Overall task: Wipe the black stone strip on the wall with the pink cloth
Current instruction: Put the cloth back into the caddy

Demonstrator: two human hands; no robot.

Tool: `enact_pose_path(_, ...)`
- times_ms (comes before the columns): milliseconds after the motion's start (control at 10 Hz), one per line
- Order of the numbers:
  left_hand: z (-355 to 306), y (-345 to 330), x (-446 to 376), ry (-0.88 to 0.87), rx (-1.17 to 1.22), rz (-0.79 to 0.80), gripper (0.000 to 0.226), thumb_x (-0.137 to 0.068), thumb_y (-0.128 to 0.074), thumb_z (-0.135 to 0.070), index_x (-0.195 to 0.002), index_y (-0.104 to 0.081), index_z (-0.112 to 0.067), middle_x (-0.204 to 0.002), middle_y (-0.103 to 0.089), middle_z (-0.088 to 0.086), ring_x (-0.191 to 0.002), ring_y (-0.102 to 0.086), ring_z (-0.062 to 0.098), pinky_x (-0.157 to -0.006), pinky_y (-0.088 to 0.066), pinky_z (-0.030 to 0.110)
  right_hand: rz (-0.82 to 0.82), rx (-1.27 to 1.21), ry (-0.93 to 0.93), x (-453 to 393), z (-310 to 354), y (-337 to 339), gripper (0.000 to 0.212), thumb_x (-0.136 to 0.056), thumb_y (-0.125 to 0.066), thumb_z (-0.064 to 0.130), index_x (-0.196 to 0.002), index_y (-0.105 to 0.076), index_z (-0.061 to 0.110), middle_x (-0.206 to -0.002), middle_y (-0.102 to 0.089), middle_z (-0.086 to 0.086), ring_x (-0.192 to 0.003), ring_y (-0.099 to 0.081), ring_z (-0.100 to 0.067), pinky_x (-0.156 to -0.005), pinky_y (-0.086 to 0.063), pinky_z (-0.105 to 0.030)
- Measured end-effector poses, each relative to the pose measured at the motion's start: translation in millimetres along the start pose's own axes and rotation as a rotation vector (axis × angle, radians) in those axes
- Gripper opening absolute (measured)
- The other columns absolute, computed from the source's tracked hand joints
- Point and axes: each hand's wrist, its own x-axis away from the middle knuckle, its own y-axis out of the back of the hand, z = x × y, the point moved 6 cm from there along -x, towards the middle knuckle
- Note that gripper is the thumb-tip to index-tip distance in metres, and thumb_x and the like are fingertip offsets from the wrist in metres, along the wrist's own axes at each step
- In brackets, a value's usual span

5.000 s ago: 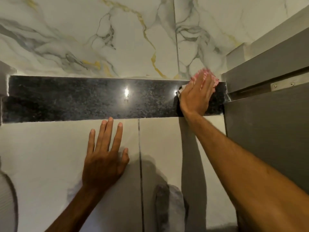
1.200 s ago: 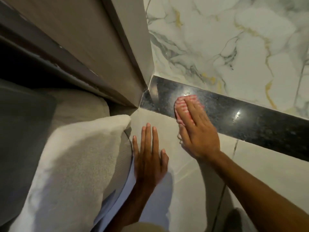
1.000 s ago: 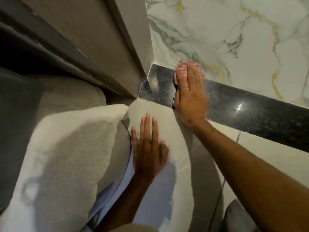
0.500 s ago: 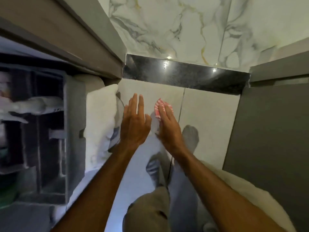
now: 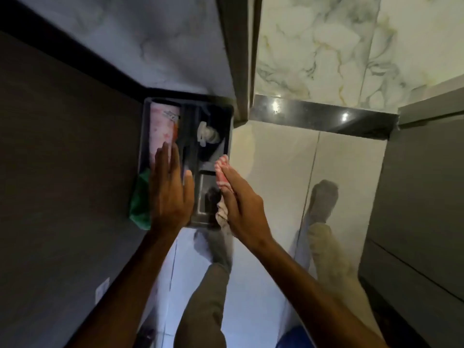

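Both arms reached forward and down, away from the wall. The left hand (image 5: pixel 168 189) was spread flat, fingers straight and close together, palm down over a dark compartmented tray (image 5: pixel 187 121) (a pink patterned roll (image 5: pixel 163 129) and something green (image 5: pixel 140 199) lay in it). The right hand (image 5: pixel 241 204) was extended beside it, its fingers pressed together on the pink cloth (image 5: pixel 222 174), which stuck out past the fingertips and hung below the palm. The black stone strip (image 5: pixel 324 116) lay well apart, up on the wall under the marble tiles (image 5: pixel 326 46).
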Motion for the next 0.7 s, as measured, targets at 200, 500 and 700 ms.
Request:
enact_pose_path(200, 39.3, -35.4, -33.6, -0.188, 0.065, -0.026, 0.074, -0.114, -0.041, -0.044, -0.172, -0.015, -0.006, -0.182, -0.012, 0.020, -0.170, -0.013, 0.036, -0.138, -0.015, 0.057, 0.005, 0.081, -0.280, -21.2, -50.2, -110.2, 0.034, -0.118, -0.053, 0.013, -0.150, -0.063, 0.008, -0.152, -0.068, -0.016, -0.140, -0.066, -0.030, -0.124, -0.052, -0.046)
enact_pose_path(500, 51.3, -121.1, -64.6, -0.175, -0.112, -0.301, 0.077, -0.113, -0.038, -0.060, -0.165, -0.040, -0.003, -0.172, -0.040, 0.023, -0.162, -0.037, 0.039, -0.135, -0.021, 0.053, -0.075, 0.285, -0.282, -61.9, -156.9, -179.9, 0.078, -0.114, -0.020, 0.055, -0.178, 0.001, 0.016, -0.189, 0.006, -0.007, -0.176, 0.009, -0.023, -0.145, 0.003, -0.046)
enact_pose_path(700, 47.1, -89.4, -54.3, -0.192, -0.066, -0.039, 0.087, -0.111, -0.029, -0.066, -0.174, -0.011, -0.008, -0.183, -0.008, 0.021, -0.171, -0.006, 0.037, -0.138, 0.002, 0.057, 0.240, 0.542, -0.211, -14.8, -95.0, -148.6, 0.072, -0.119, -0.046, 0.030, -0.179, -0.008, 0.016, -0.189, -0.005, -0.008, -0.174, -0.018, -0.029, -0.140, -0.031, -0.047)
